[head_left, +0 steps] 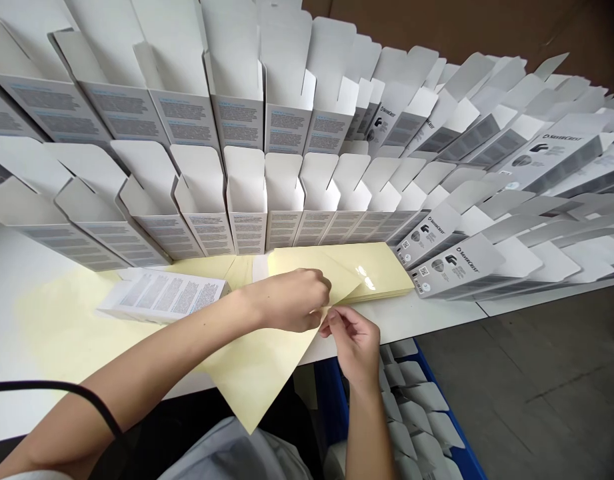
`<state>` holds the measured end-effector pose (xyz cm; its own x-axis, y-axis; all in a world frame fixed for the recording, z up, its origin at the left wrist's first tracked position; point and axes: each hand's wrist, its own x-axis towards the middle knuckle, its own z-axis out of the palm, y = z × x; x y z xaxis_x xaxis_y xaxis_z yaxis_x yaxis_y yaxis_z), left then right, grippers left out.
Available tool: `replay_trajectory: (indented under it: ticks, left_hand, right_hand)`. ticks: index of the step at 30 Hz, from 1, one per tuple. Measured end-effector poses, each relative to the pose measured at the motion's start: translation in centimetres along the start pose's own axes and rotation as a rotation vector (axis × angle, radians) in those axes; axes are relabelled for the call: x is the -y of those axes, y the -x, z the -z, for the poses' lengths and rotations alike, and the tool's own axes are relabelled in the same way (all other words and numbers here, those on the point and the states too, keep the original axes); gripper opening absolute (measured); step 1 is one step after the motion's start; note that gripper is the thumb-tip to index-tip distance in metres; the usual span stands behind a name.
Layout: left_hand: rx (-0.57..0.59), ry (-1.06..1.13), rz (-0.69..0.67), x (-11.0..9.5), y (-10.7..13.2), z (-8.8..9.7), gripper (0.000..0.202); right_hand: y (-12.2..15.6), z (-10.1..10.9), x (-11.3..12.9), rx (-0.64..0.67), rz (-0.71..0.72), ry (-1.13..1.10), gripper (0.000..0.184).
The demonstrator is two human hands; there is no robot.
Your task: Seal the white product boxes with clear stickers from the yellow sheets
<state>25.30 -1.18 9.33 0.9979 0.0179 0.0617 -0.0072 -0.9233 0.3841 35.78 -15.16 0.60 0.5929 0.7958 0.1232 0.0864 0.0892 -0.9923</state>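
Table: long white worktop [51, 267], runs L to R across view.
Cartons: rows of open white cartons [247, 200] stand on it, flaps up, rows fanning out to R.
Writing: "SilverCrest" legible on R-side cartons [461, 263], w/ QR code [424, 271] + glove-like icon; panel small print too small to read.
Crate: blue crate [427, 380] just past table edge, lower R, holds more white cartons [417, 417].
Floor: grey floor [517, 393] at R.
Stack: pale yellow sheets [381, 270] lie on table, touching front of carton row.
Held item: pale yellow sheet [259, 373], btwn both hands, over table edge, one corner hanging down toward person.
Leaflet: folded white leaflet [161, 297] w/ dense print, on table L of hands, text unreadable.
L hand [287, 300]: closed narrow on sheet's upper edge, fingers over the top, thumb side partly hidden.
R hand [351, 343]: narrow pinch, fingertips [329, 323] on sheet's edge, just beside L hand.
Cable: black cable [51, 387] lies across L forearm.
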Motion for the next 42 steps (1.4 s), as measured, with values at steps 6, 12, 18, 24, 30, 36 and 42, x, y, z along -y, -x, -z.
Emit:
replay_trajectory:
  ticks: [6,12,18,24,30,36,42]
  left_hand:
    - [-0.251,0.279,0.034,0.8,1.6,-2.3,0.009]
    - [-0.403,0.449,0.18,0.2,2.0,-3.5,0.012]
    - [-0.379,0.379,0.201,-0.2,2.1,-2.7,0.007]
    - [-0.21,0.201,0.203,-0.5,2.2,-1.5,0.011]
    - [-0.098,0.118,0.115,-0.4,1.8,-0.2,0.017]
    - [0.03,0.167,0.033,0.0,1.1,1.7,0.031]
    - [0.087,0.209,0.015,0.5,0.5,2.4,0.031]
  right_hand:
    - [-0.8,-0.1,-1.2,-0.117,-0.243,-0.413,0.026]
    - [-1.4,-0.3,-1.2,-0.106,-0.265,-0.448,0.026]
    - [-1.0,-0.6,-0.7,-0.012,-0.056,-0.244,0.026]
    - [-0.3,-0.4,1.2,0.078,0.159,0.092,0.018]
    - [-0.3,0.1,1.8,0.144,0.315,0.33,0.015]
    - [-0.1,0.2,2.3,0.188,0.385,0.451,0.013]
    - [0.0,0.2,2.3,0.207,0.378,0.464,0.013]
